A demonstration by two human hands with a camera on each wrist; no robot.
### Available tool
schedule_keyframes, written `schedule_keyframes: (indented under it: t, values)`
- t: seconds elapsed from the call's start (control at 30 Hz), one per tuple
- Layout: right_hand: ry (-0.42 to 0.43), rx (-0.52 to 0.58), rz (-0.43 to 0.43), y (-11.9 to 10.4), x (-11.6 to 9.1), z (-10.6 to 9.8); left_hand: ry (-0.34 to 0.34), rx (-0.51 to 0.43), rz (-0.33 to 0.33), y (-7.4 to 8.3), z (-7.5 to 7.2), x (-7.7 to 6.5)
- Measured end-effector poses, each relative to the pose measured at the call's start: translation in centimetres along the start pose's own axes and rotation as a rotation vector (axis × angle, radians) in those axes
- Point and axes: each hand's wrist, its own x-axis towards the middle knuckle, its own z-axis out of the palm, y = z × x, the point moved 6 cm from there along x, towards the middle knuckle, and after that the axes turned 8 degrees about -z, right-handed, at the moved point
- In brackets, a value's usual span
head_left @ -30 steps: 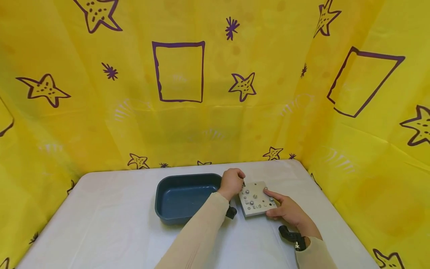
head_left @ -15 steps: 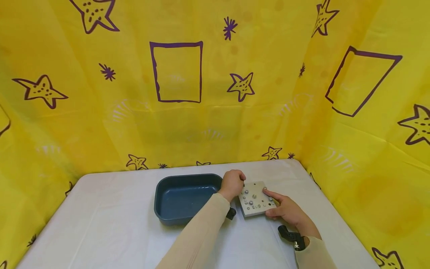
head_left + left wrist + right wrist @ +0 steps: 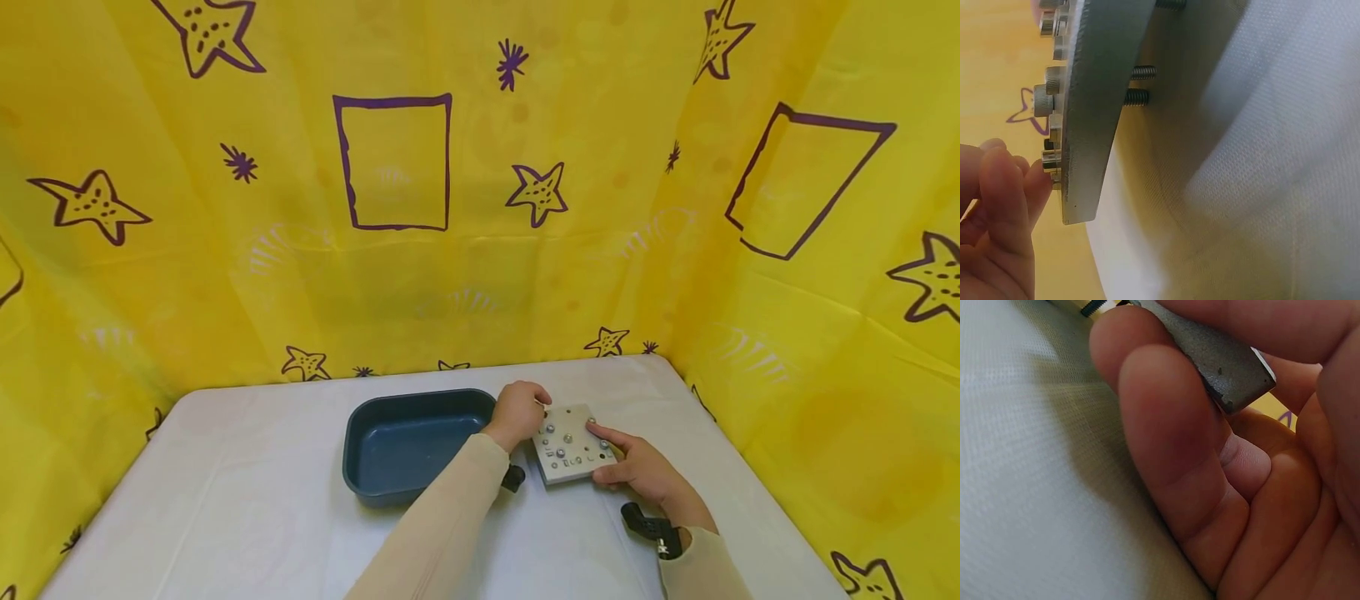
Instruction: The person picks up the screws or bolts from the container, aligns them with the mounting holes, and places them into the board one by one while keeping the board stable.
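Note:
A grey metal plate point(image 3: 567, 475) with several socket-head bolts point(image 3: 568, 438) and small holes is tilted a little above the table. My right hand point(image 3: 651, 473) grips its right edge, thumb at the near side and a finger on top. In the right wrist view, curled fingers point(image 3: 1166, 419) support the plate point(image 3: 1235, 378) from beneath. My left hand point(image 3: 517, 415) is at the far left corner, its fingertips pinching a bolt head point(image 3: 1052, 160). In the left wrist view, threaded bolt ends point(image 3: 1137, 97) stick out under the plate.
A dark blue rectangular tub point(image 3: 356, 442) stands just left of the plate, beneath and beside my left forearm. White cloth covers the table point(image 3: 247, 500). Yellow curtains point(image 3: 480, 275) with starfish drawings enclose the back and sides.
The left fingers have shifted and turned slightly at the plate's far left corner. The plate and my right hand stay nearly in place.

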Motion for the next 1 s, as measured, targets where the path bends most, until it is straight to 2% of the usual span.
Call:
schedule_keyframes:
  t: [0.17,0.4,0.53,0.63,0.83,0.9,1.0]
  values:
    - [0.012,-0.025,0.026,0.1,0.0,-0.2,0.035,-0.112,-0.023,-0.3,-0.3,0.0]
    - [0.023,-0.030,0.043,0.4,-0.1,-0.4,0.026,-0.325,-0.091,-0.9,-0.6,-0.2]
    - [0.027,-0.040,0.045,0.7,0.0,-0.6,0.048,-0.363,-0.107,-1.0,-1.6,-0.7]
    - [0.015,-0.052,0.038,0.7,0.1,-0.7,0.051,-0.256,-0.094,-0.9,-2.9,-1.5]
    - [-0.021,-0.182,0.032,-0.8,-0.9,-1.5,-0.020,0.013,-0.087,-1.4,-6.2,-4.4]
    - [-0.007,-0.268,0.037,-2.2,-1.3,-2.0,-0.016,0.097,-0.102,-2.0,-7.5,-5.3]
    - [0.036,-0.459,0.010,-5.1,-1.6,-2.6,0.010,0.227,-0.146,-3.3,-9.3,-6.6]
